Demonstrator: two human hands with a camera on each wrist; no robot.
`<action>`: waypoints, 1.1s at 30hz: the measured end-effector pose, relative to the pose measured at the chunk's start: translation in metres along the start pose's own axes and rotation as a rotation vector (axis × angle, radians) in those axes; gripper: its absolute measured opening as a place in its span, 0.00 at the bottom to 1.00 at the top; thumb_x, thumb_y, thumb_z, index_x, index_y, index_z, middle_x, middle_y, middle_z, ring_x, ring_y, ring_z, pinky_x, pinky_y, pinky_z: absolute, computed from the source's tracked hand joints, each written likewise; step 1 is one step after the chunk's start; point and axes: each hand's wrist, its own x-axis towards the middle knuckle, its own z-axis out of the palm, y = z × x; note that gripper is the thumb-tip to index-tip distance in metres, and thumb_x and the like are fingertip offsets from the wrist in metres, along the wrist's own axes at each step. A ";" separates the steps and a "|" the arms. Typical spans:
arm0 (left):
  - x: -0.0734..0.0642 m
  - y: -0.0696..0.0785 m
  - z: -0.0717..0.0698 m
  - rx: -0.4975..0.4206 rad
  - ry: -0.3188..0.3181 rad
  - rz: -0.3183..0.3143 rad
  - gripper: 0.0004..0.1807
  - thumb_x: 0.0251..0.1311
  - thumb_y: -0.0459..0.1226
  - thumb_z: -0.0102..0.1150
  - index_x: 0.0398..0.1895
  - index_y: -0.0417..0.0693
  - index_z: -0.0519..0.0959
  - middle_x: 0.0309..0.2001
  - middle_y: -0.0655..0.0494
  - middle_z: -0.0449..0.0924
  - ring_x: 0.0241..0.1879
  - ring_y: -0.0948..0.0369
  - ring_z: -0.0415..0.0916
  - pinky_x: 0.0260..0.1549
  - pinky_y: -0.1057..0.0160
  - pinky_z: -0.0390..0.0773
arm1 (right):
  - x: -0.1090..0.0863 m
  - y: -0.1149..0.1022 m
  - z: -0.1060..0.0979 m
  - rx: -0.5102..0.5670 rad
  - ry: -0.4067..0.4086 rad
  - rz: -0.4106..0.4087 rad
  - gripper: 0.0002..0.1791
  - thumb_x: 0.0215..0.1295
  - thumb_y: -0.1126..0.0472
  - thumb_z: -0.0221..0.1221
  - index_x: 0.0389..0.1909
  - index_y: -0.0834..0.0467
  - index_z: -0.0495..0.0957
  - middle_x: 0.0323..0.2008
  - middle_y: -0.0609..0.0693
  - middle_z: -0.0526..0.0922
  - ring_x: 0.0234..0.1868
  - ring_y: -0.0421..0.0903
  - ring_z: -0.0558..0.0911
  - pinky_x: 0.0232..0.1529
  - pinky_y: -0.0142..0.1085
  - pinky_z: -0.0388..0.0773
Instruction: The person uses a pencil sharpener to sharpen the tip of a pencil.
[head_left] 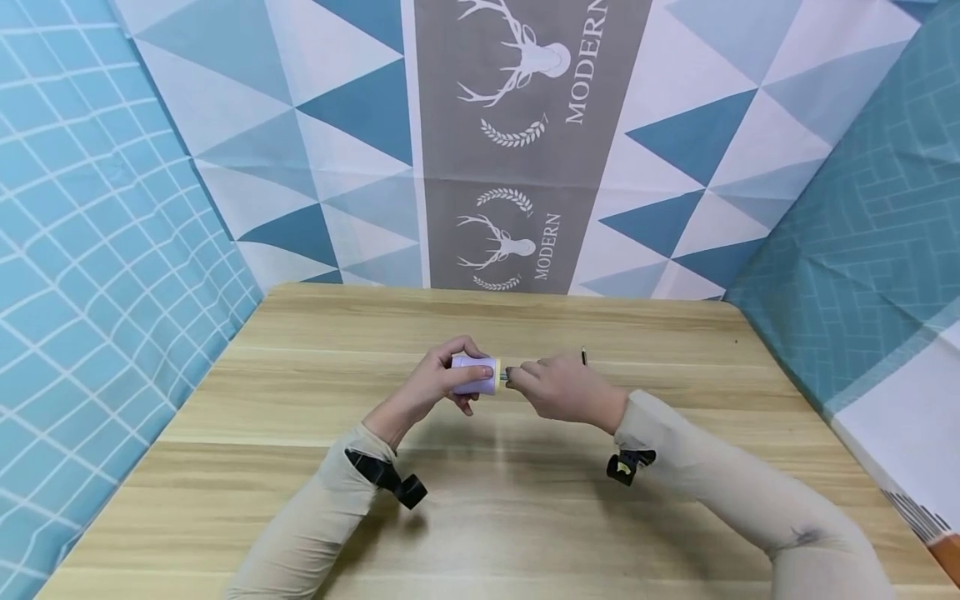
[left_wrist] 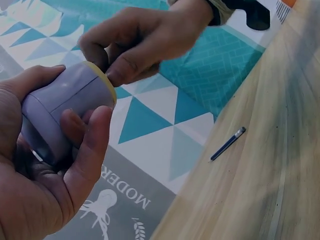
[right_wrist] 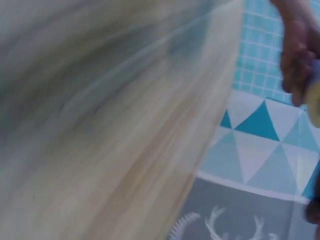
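Observation:
My left hand (head_left: 442, 377) holds a lavender cup-like cylinder (left_wrist: 70, 97) with a yellow rim (left_wrist: 102, 77), tipped on its side above the table. The thumb lies along it and the fingers wrap its far side. At the yellow end, my right hand (head_left: 566, 387) pinches a small dark, thin piece (head_left: 505, 375), mostly hidden by the fingers; I cannot tell what it is. In the left wrist view the right fingertips (left_wrist: 117, 72) are right at the rim. The right wrist view catches only the left hand (right_wrist: 297, 65) and the yellow rim at its edge, blurred.
A dark pen (left_wrist: 227, 144) lies on the wooden table (head_left: 300, 467), beyond the right hand in the head view. Patterned cloth (head_left: 360, 125) hangs behind the table's far edge and along both sides. Each wrist carries a black camera mount (head_left: 386, 477).

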 end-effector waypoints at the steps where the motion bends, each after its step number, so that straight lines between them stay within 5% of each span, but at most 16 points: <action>1: 0.000 0.000 0.000 0.007 -0.004 0.003 0.09 0.60 0.32 0.63 0.29 0.56 0.75 0.33 0.45 0.75 0.22 0.58 0.75 0.15 0.62 0.83 | 0.001 0.000 -0.001 0.133 -0.031 0.052 0.13 0.80 0.62 0.42 0.33 0.59 0.69 0.18 0.44 0.70 0.12 0.34 0.62 0.10 0.24 0.57; 6: -0.003 -0.002 0.000 0.034 -0.056 0.027 0.06 0.62 0.31 0.62 0.34 0.44 0.73 0.31 0.45 0.76 0.23 0.57 0.76 0.16 0.63 0.82 | 0.006 0.002 -0.009 0.813 -0.204 0.401 0.08 0.71 0.69 0.56 0.32 0.57 0.69 0.19 0.40 0.66 0.17 0.32 0.61 0.17 0.27 0.61; 12: -0.003 -0.001 0.003 0.049 -0.077 0.044 0.09 0.62 0.30 0.61 0.39 0.36 0.71 0.32 0.45 0.76 0.23 0.57 0.76 0.16 0.63 0.83 | 0.007 0.007 -0.018 1.403 -0.413 0.823 0.10 0.76 0.63 0.49 0.32 0.61 0.66 0.12 0.42 0.58 0.11 0.37 0.55 0.11 0.29 0.52; 20: -0.003 0.000 0.005 0.074 -0.096 0.052 0.10 0.60 0.30 0.63 0.38 0.35 0.71 0.34 0.45 0.78 0.25 0.58 0.77 0.17 0.63 0.83 | 0.000 0.017 -0.016 1.933 -0.603 1.045 0.11 0.79 0.60 0.41 0.37 0.60 0.66 0.12 0.40 0.54 0.09 0.33 0.53 0.07 0.26 0.46; 22: -0.003 0.000 0.005 0.083 -0.102 0.049 0.10 0.60 0.30 0.63 0.37 0.36 0.72 0.34 0.46 0.79 0.25 0.58 0.77 0.17 0.63 0.83 | -0.001 0.017 -0.016 1.937 -0.634 1.052 0.10 0.80 0.59 0.40 0.40 0.60 0.66 0.13 0.40 0.55 0.09 0.33 0.54 0.08 0.25 0.47; 25: -0.003 0.000 0.004 0.086 -0.099 0.044 0.09 0.60 0.31 0.63 0.38 0.35 0.72 0.34 0.46 0.78 0.25 0.58 0.77 0.17 0.62 0.83 | 0.001 0.015 -0.019 1.751 -0.621 0.978 0.11 0.80 0.57 0.42 0.42 0.61 0.67 0.14 0.42 0.58 0.11 0.35 0.56 0.10 0.27 0.52; 33: -0.003 0.001 0.000 0.036 -0.068 0.021 0.08 0.61 0.33 0.62 0.38 0.40 0.74 0.36 0.43 0.77 0.26 0.55 0.77 0.18 0.60 0.85 | 0.005 0.003 -0.042 0.826 -0.354 0.680 0.17 0.71 0.55 0.61 0.54 0.58 0.72 0.23 0.41 0.74 0.21 0.38 0.70 0.23 0.33 0.72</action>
